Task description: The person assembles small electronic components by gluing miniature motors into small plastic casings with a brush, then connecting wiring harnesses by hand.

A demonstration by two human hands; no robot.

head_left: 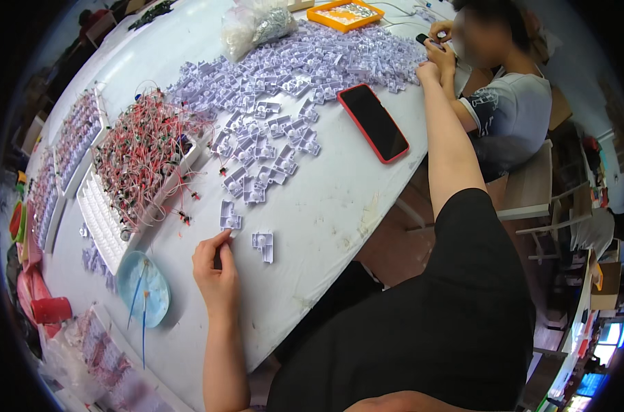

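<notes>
My left hand [216, 264] is low over the table, thumb and forefinger closed at the near edge of a pale lavender plastic casing [230, 214]. A second such casing [263, 246] lies just right of it. My right arm stretches far across the table's right edge. At its end, my right hand [428, 72] is by the right end of a wide heap of the same casings [291, 69], close to a co-worker's hands; its fingers are hidden from view. Nearer me, looser casings [264, 151] trail off from the heap.
A red-cased phone [373, 123] lies near the right edge. Left stand a white tray with tangled red-wired parts [143, 151], filled trays [78, 137] and a blue dish [143, 288] with two brushes. A seated co-worker [507, 103] holds a small black object. An orange tray [345, 26] is farther back.
</notes>
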